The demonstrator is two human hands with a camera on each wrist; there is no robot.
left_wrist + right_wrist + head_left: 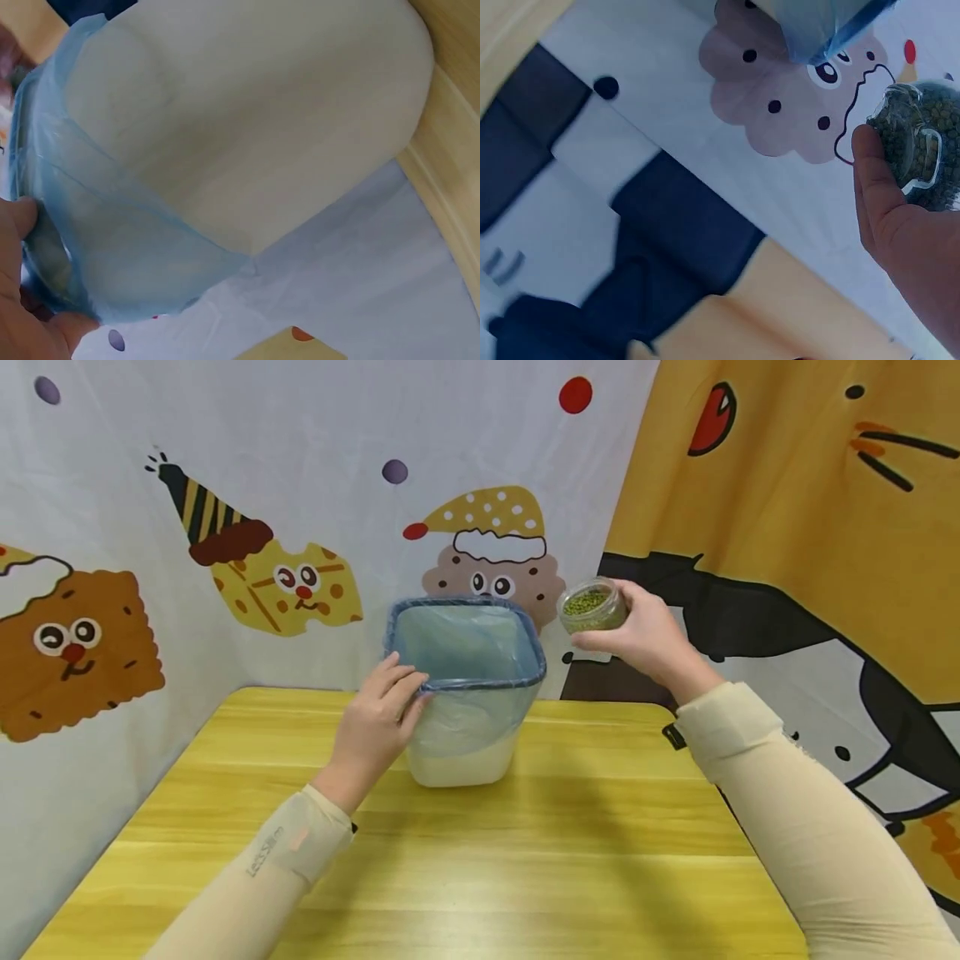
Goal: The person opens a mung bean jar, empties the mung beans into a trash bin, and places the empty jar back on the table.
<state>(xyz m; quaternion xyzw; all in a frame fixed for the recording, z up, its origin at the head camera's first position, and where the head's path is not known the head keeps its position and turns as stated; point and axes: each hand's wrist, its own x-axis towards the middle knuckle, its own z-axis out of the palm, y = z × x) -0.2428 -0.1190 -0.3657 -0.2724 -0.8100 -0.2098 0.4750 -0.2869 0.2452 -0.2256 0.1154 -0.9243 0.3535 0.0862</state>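
Observation:
A whitish trash bin point(461, 768) stands upright near the back of the table, lined with a blue translucent bag point(480, 718) folded over its rim. My left hand point(378, 710) grips the bin's rim at its near left corner; the left wrist view shows the fingers point(19, 217) at the bag's edge. Up to the right of the bin, my right hand point(645, 631) holds a small clear jar point(617, 610) with no lid on it. Small green beans point(585, 602) fill the jar, whose mouth tilts toward the bin. In the right wrist view, the jar point(922, 142) sits against the fingers.
The bin stands on a yellow wood-grain table point(480, 877). Close behind it hangs a white cloth point(300, 443) printed with cartoon food, and an orange printed curtain point(787, 510) hangs at the right. A small black object point(673, 737) lies at the table's right edge.

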